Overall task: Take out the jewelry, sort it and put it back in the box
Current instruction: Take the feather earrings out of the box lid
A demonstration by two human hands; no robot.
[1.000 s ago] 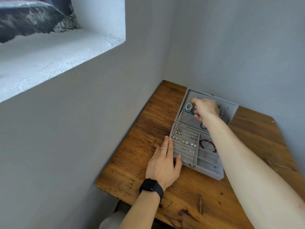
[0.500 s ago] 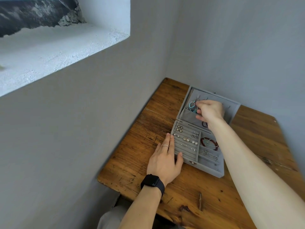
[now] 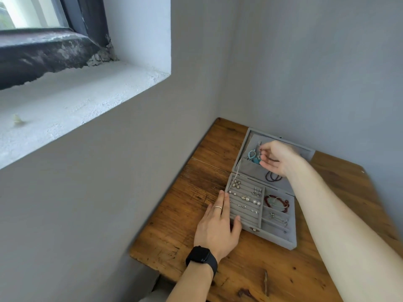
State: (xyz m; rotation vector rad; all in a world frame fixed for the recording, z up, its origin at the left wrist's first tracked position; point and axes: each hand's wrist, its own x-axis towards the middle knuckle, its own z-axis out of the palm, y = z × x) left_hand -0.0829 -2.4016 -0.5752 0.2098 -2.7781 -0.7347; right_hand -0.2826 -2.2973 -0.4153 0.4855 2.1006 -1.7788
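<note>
An open grey jewelry box (image 3: 272,243) lies on a wooden table (image 3: 250,277). Its lid (image 3: 246,138) leans up at the back. My right hand (image 3: 280,158) is at the lid and pinches a small silver jewelry piece (image 3: 260,145) between thumb and fingertips. Just left of it, turquoise hoop earrings (image 3: 252,155) hang above the lid pocket. A dark bead string (image 3: 272,177) sticks out of the pocket below my hand. Several studs (image 3: 246,198) sit in the slotted rows, and a red bead bracelet (image 3: 278,203) lies in a compartment. My left hand (image 3: 216,227) rests flat against the box's left front corner.
The table sits in a corner, with grey walls (image 3: 152,171) close on the left and behind the box. A deep white window sill (image 3: 76,99) juts out high on the left. Bare wood extends in front of and to the right of the box.
My right hand has lifted slightly from the lid pocket and its fingers have spread, now pinching the silver piece. The left hand keeps its place. The camera has tilted up toward the window.
</note>
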